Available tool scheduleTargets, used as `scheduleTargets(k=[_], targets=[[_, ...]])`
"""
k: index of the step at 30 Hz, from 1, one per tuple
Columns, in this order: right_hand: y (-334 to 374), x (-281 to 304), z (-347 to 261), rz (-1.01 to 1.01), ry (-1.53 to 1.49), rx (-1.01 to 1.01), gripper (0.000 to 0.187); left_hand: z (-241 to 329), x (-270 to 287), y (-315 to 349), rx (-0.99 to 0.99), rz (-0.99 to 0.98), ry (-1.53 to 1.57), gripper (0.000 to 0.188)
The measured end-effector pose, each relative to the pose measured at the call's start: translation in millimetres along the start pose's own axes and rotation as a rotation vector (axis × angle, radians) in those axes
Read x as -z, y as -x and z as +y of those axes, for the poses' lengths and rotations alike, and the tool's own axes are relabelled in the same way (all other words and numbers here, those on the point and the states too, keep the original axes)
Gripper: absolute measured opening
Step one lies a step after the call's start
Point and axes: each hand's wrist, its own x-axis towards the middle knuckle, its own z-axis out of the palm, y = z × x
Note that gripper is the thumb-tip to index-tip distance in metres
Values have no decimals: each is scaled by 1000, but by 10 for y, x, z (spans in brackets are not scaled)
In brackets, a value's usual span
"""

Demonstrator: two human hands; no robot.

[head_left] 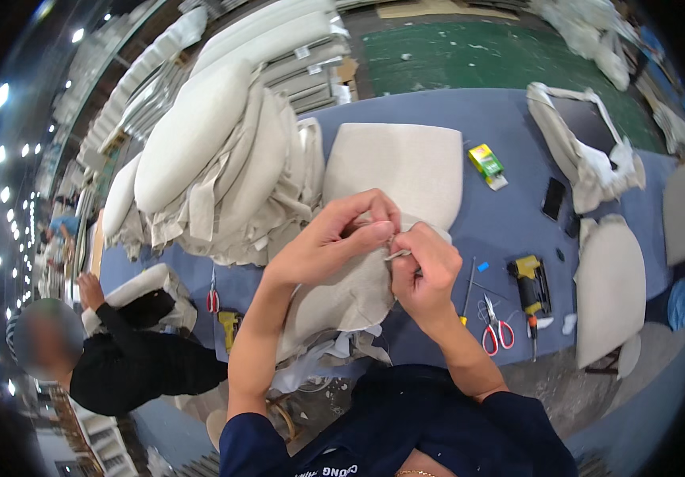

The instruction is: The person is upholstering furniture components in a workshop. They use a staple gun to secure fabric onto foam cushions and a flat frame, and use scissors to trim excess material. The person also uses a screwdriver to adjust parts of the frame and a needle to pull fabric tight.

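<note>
two hands pinch one beige cushion cover [342,294] on the blue tabletop [501,222]: left hand [334,238] fingers clamp its seam, right hand [426,270] fingers, just beside, grip a thin needle-like tool [398,254]; red-handled scissors [497,330] lie right of them.

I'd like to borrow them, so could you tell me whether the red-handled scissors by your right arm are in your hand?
No, the red-handled scissors lie on the blue table, apart from the right hand.

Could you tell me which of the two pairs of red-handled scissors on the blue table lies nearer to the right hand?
The scissors just right of the right hand, beside the yellow staple gun. The other pair lies beyond the left forearm.
</note>
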Motion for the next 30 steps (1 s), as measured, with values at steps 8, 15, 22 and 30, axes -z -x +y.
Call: scheduleTargets(k=[8, 15, 22, 30], targets=[[-490, -749, 450, -137, -156, 130, 26, -74, 712, -44, -93, 183, -100, 26], [-707, -1300, 750, -264, -498, -67, 31, -172, 1317, -1, -57, 222, -172, 28], [-766, -1529, 880, -397, -667, -55, 30, -290, 1578, 182, -40, 216, -238, 28], [-644, -1504, 750, -346, -592, -103, 43, -27, 1502, 339, -119, 220, -320, 28]])
